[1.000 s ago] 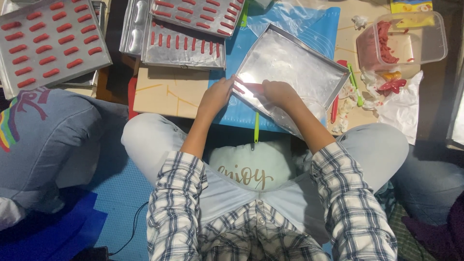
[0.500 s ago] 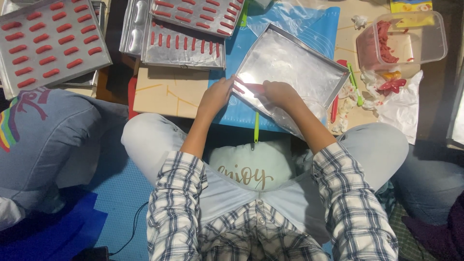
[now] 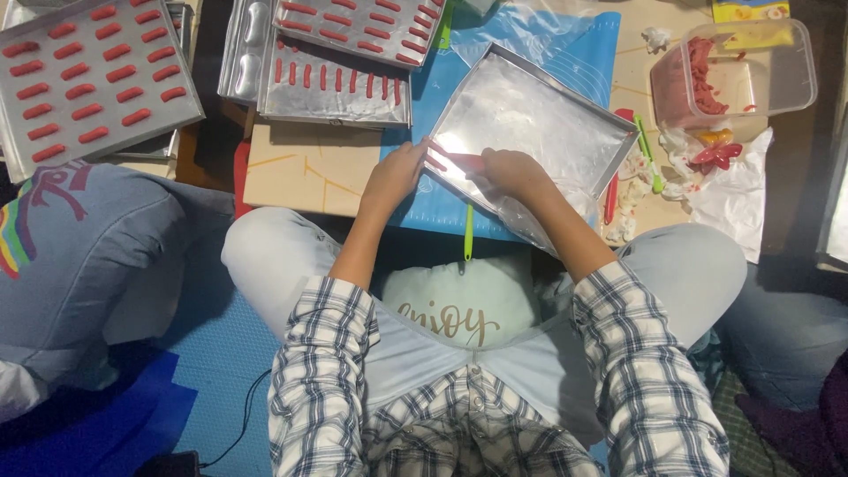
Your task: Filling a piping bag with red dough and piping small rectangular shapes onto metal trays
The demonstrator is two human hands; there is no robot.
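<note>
Nearest you, both hands have hardly moved in the last second: your left hand (image 3: 395,174) and right hand (image 3: 511,170) pinch 1 red strip (image 3: 461,161) between them at the near corner of the foil-lined tray (image 3: 579,110). Beyond, 3 filled trays (image 3: 93,79) and the tub (image 3: 777,66) sit unchanged, so placing goes slowly.
</note>
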